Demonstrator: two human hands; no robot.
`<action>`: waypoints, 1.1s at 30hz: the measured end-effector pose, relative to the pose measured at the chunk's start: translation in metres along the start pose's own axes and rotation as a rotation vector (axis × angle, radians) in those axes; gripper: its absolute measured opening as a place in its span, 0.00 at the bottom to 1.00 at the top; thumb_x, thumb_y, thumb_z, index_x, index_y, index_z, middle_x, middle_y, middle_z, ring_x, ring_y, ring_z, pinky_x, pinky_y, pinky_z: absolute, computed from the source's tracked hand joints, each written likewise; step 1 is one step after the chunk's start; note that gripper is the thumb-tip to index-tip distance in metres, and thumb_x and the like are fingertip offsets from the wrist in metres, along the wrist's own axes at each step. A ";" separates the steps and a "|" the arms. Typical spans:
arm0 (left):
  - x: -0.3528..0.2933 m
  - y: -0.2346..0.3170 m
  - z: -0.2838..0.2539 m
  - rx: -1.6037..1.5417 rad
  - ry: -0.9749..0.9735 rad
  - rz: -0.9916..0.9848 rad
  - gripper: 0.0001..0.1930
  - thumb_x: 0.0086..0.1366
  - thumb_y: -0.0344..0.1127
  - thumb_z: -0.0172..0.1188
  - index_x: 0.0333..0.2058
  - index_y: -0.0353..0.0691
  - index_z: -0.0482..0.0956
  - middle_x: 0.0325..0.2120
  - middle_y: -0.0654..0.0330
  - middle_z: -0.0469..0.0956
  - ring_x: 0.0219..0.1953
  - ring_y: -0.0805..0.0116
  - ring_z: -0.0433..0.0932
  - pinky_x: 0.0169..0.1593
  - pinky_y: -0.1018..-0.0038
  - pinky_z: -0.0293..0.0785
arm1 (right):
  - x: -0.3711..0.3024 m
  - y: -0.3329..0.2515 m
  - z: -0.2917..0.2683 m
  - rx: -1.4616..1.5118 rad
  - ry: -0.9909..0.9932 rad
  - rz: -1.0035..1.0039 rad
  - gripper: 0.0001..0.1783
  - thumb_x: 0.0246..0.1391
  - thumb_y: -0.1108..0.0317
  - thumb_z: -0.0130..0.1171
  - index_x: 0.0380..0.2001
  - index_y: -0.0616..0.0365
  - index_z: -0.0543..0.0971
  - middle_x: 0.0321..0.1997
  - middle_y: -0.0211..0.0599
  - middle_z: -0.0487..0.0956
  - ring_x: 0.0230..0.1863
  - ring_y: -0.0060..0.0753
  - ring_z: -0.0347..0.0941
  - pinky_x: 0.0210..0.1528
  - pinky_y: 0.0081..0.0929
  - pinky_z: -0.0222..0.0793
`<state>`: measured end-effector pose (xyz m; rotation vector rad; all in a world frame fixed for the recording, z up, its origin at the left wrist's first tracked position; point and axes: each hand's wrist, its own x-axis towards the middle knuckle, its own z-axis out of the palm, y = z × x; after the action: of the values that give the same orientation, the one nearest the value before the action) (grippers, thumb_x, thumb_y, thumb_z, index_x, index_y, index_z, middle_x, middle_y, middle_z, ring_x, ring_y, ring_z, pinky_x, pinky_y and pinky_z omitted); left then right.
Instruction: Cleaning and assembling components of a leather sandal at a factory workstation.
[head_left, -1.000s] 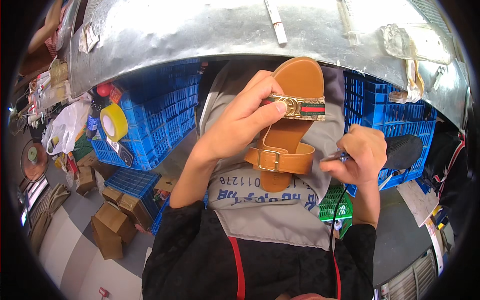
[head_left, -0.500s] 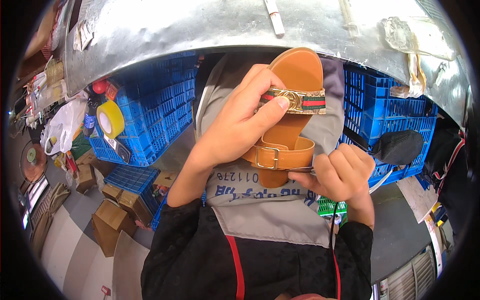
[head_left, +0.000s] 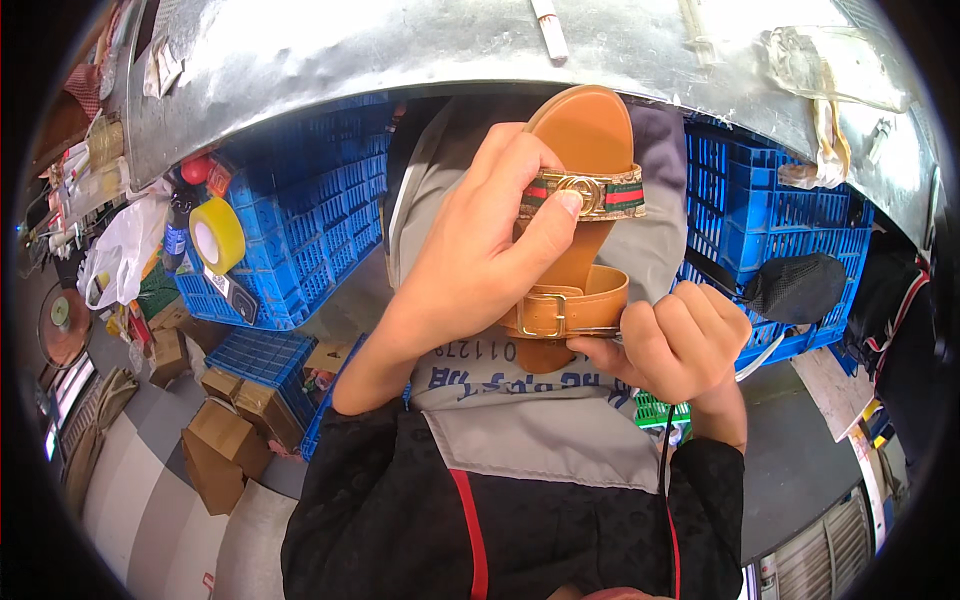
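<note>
One sandal (head_left: pixel 580 190) is the centre of the work, a tan flat held sole-away above the person's lap, just below the edge of the metal bench (head_left: pixel 400 50). The left hand (head_left: pixel 480 260) wraps it from the left, fingers curled together behind the footbed and the thumb pressed on the green-and-red strap (head_left: pixel 585 195) with its gold ring. The right hand (head_left: pixel 675 340) sits just below and right of the sandal, fingers bunched and pinching something thin at the edge of the tan buckle strap (head_left: pixel 565 310); what it pinches is too small to tell, though a dark cord (head_left: pixel 663 450) runs down from that fist.

Judging from this, the step is fine work at the buckle strap's right end. It would go best with the left grip kept firm so the sandal cannot twist, the thumb clear of the working edge, and the right hand moving in small, steady strokes along the strap.

Counted, largest first: one bench above the sandal; at least three blue crates (head_left: pixel 300 230), left and right of it; several cardboard boxes (head_left: pixel 215 450), about five, far lower left; one black bag (head_left: pixel 795 285) to the right; one yellow tape roll (head_left: pixel 217 235) to the left; two straps on the sandal.
</note>
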<state>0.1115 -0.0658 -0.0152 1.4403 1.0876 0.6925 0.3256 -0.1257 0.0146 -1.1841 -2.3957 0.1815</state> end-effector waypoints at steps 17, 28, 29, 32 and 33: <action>-0.004 -0.002 0.004 0.010 0.008 -0.017 0.13 0.71 0.39 0.56 0.43 0.34 0.69 0.41 0.53 0.68 0.36 0.56 0.73 0.41 0.65 0.71 | -0.001 0.003 0.009 -0.032 0.134 -0.095 0.24 0.54 0.48 0.73 0.25 0.53 0.73 0.14 0.21 0.56 0.14 0.20 0.51 0.16 0.20 0.41; -0.004 -0.007 0.005 0.019 0.001 0.020 0.13 0.72 0.39 0.56 0.42 0.34 0.69 0.40 0.52 0.67 0.37 0.57 0.72 0.42 0.65 0.69 | -0.002 0.006 0.004 0.015 0.054 -0.120 0.27 0.46 0.50 0.78 0.23 0.56 0.71 0.17 0.25 0.54 0.15 0.26 0.54 0.16 0.24 0.46; -0.005 -0.007 0.006 0.003 0.005 0.022 0.13 0.72 0.39 0.56 0.42 0.34 0.69 0.40 0.52 0.67 0.37 0.57 0.71 0.42 0.65 0.69 | -0.002 0.006 0.004 0.013 0.054 -0.121 0.27 0.46 0.50 0.78 0.23 0.56 0.71 0.17 0.25 0.54 0.15 0.26 0.54 0.16 0.24 0.46; -0.005 -0.008 0.006 0.009 0.004 0.033 0.13 0.72 0.40 0.56 0.42 0.34 0.68 0.40 0.52 0.67 0.36 0.57 0.71 0.42 0.65 0.69 | -0.002 0.007 0.003 0.013 0.055 -0.139 0.27 0.46 0.50 0.77 0.23 0.56 0.71 0.17 0.25 0.54 0.15 0.26 0.53 0.16 0.23 0.46; -0.004 -0.008 0.006 0.008 0.005 0.033 0.13 0.72 0.40 0.56 0.42 0.34 0.68 0.40 0.52 0.67 0.36 0.57 0.71 0.42 0.65 0.69 | -0.001 0.007 0.003 0.014 0.048 -0.140 0.27 0.46 0.50 0.77 0.24 0.56 0.71 0.17 0.25 0.54 0.15 0.26 0.53 0.16 0.23 0.46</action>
<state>0.1130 -0.0726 -0.0238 1.4672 1.0735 0.7159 0.3305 -0.1220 0.0095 -0.9982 -2.4206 0.1233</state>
